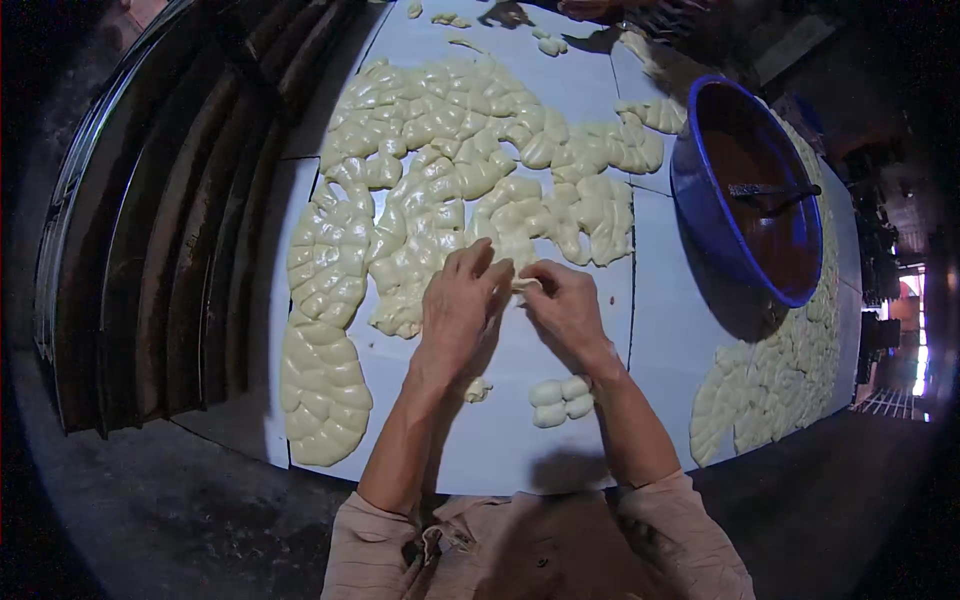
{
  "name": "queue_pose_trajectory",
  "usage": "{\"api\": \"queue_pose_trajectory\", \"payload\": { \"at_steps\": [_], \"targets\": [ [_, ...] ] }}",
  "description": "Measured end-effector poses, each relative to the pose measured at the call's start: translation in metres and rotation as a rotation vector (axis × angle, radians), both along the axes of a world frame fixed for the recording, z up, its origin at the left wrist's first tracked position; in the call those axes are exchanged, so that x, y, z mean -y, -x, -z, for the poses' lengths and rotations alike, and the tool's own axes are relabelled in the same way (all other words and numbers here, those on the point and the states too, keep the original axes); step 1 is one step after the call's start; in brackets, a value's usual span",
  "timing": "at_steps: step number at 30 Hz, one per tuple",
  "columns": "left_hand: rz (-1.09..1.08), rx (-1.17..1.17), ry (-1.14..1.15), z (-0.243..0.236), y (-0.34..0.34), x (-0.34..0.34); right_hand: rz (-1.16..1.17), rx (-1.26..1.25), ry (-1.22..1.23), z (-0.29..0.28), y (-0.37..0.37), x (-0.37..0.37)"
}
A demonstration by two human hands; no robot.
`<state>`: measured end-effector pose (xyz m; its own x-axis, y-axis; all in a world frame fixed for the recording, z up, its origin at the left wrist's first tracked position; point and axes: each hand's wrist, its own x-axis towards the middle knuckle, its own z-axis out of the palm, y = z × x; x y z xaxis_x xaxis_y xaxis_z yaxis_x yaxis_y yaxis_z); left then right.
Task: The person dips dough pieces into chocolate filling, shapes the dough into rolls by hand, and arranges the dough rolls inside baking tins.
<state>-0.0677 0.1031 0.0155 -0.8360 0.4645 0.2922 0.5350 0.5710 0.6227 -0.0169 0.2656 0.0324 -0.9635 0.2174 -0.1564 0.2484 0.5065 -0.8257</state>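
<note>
1. Across the white, smooth-surfaced tabletop [665, 375] lies a broad, glossy sheet of lobed, pale yellow dough [440, 200], its near edge reaching the person's two bare hands.
2. The left hand [463, 305] is over the near edge of this sheet, its fingers slightly bent and pointing away from the person; whether they grip anything, I cannot tell.
3. The right hand [566, 305], just beside it, pinches a small, pale dough scrap [522, 285] between thumb and fingertips, in the gap between both hands.
4. Beside the right forearm rests a small cluster of whitish, rounded dough lumps [560, 401]; a crumpled little pale dough piece [477, 390] lies nearer the left forearm.
5. To the right stands a round, deep blue basin [722, 228] with reddish-brown contents and a dark-handled tool [775, 192]; beyond it spreads another pale dough sheet [770, 395].
6. At the left edge, long, dark, curved-looking panels [165, 240] stand in a row.
</note>
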Motion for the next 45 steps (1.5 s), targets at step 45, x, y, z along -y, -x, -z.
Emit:
{"api": "queue_pose_trajectory", "payload": {
  "at_steps": [45],
  "targets": [
    [0.134, 0.006, -0.134, 0.009, 0.009, -0.024, 0.129, 0.080, 0.423, 0.005, -0.007, -0.036]
  ]
}}
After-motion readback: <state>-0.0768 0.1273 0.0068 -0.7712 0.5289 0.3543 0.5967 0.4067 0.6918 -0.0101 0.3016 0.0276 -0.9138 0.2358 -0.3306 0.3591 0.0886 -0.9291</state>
